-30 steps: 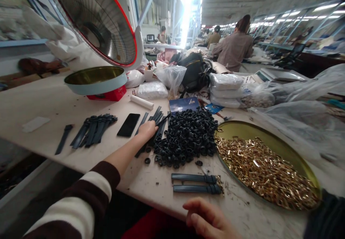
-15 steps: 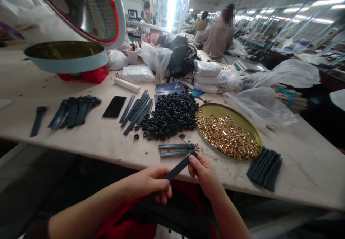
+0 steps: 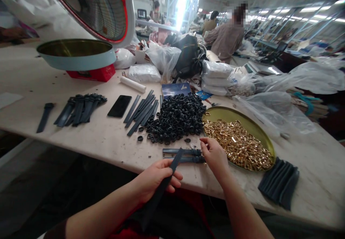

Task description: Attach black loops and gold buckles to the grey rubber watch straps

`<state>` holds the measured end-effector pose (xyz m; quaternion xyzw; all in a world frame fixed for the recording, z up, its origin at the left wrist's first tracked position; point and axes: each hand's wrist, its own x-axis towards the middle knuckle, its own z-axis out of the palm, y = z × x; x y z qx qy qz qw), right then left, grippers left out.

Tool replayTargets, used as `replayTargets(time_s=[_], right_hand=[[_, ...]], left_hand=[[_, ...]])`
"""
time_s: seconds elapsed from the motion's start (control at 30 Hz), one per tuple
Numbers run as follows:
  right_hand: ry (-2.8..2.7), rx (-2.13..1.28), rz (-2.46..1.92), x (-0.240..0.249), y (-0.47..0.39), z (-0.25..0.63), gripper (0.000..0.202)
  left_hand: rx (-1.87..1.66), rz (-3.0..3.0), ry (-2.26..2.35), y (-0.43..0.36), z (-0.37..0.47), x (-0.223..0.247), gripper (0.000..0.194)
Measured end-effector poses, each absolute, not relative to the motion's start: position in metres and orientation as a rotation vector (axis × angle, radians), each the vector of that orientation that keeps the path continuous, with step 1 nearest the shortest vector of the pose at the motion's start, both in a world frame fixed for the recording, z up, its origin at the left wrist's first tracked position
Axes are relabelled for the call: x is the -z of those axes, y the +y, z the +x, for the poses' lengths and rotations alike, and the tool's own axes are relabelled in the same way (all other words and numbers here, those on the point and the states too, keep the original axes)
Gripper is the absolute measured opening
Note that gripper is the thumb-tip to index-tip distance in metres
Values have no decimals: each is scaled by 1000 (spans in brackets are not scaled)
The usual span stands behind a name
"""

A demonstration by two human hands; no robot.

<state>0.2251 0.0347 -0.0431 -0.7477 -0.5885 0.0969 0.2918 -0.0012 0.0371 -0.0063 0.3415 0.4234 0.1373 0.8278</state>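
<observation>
My left hand point(image 3: 159, 178) is closed round a long dark strap point(image 3: 175, 162), which slants up and away from me over the table edge. Beyond its tip lie two dark straps point(image 3: 182, 151), side by side, with loops round their right ends. My right hand point(image 3: 214, 156) is over those ends, thumb and fingertips drawn together; what they hold, if anything, is too small to make out. Just right of it stands a round golden tray point(image 3: 253, 122) heaped with small gold buckles point(image 3: 237, 145). A pile of small black loops point(image 3: 178, 118) lies behind the two straps.
Flat dark strips point(image 3: 142, 109), a phone point(image 3: 119, 106) and looped straps point(image 3: 83, 108) lie leftward. More dark straps point(image 3: 279, 181) sit at the right edge. A blue round tin point(image 3: 78, 61) on a red base point(image 3: 91, 74), a fan point(image 3: 91, 9) and plastic bags point(image 3: 164, 57) stand behind.
My right hand has let go of the strap's end and moved right and up to the lying straps. The strap stays in my left hand, now tilted more steeply. The view has shifted left slightly.
</observation>
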Motion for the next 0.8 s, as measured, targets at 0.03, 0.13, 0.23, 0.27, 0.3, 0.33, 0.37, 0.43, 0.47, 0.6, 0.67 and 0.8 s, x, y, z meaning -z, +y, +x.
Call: replayTargets(time_s=[0.03, 0.13, 0.23, 0.27, 0.3, 0.33, 0.37, 0.43, 0.47, 0.6, 0.67, 0.8], right_hand=[[-1599, -228, -2016, 44, 41, 227, 23], [-1706, -248, -2033, 45, 55, 225, 20], [-1922, -234, -2049, 48, 68, 214, 18], [-1994, -201, -2079, 49, 72, 210, 17], [-2052, -166, -2113, 50, 76, 207, 16], [-2095, -137, -2143, 50, 80, 205, 15], [-2123, -124, -2161, 50, 82, 204, 14], [-2108, -141, -2139, 49, 85, 205, 15], [-2053, -167, -2101, 47, 84, 206, 16], [-1508, -648, -1827, 38, 67, 205, 21], [-1129, -1028, -1618, 35, 51, 196, 27], [-541, -1454, -1231, 33, 21, 170, 36]], left_hand=[[-313, 750, 926, 41, -1, 8, 25], [-338, 793, 968, 51, 2, 14, 23], [-345, 757, 962, 59, 4, 17, 21], [-355, 737, 949, 60, 5, 18, 20], [-362, 718, 932, 62, 6, 19, 21], [-366, 702, 917, 63, 7, 20, 21], [-363, 692, 906, 63, 7, 20, 20], [-353, 681, 899, 63, 7, 21, 19], [-348, 680, 898, 62, 7, 22, 19], [-349, 690, 873, 56, 2, 24, 23], [-364, 735, 876, 53, -1, 25, 31], [-432, 1078, 959, 47, -6, 24, 37]])
